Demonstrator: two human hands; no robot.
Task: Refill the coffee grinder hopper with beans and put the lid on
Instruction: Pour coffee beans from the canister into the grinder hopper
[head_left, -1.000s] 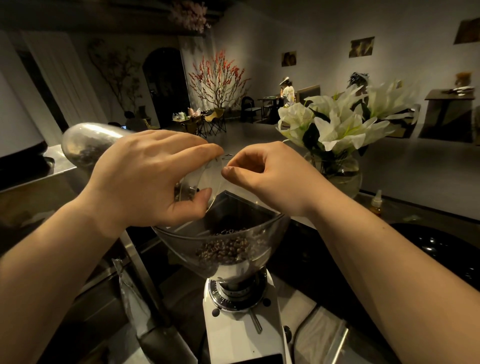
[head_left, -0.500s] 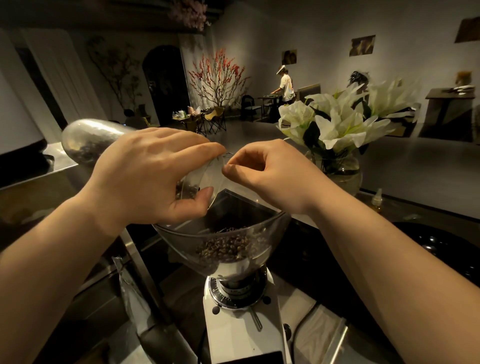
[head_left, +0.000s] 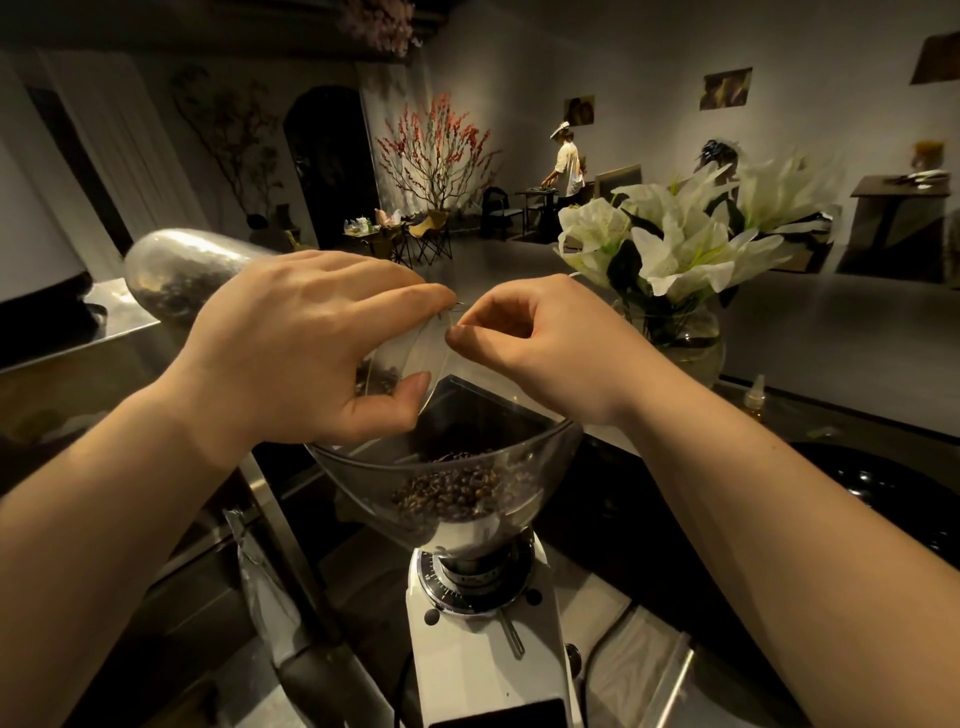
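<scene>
Dim café light falls across the dark desk where the white coffee grinder stands, its clear plastic hopper open and holding only a shallow heap of brown beans at the bottom. My left hand grasps a clear plastic bag of beans near its mouth, fingers over the top and thumb beneath, the bag lying tilted up to the left with its opening just above the hopper's rim. My right hand pinches the bag's edge between thumb and forefinger. To pour well, I judge I should spread the mouth wide, keep it inside the rim and tip slowly so nothing skips over the low front wall. A glass vase of white lilies stands near on the right, so my right elbow has little room; the left side looks freer. No lid is visible.
</scene>
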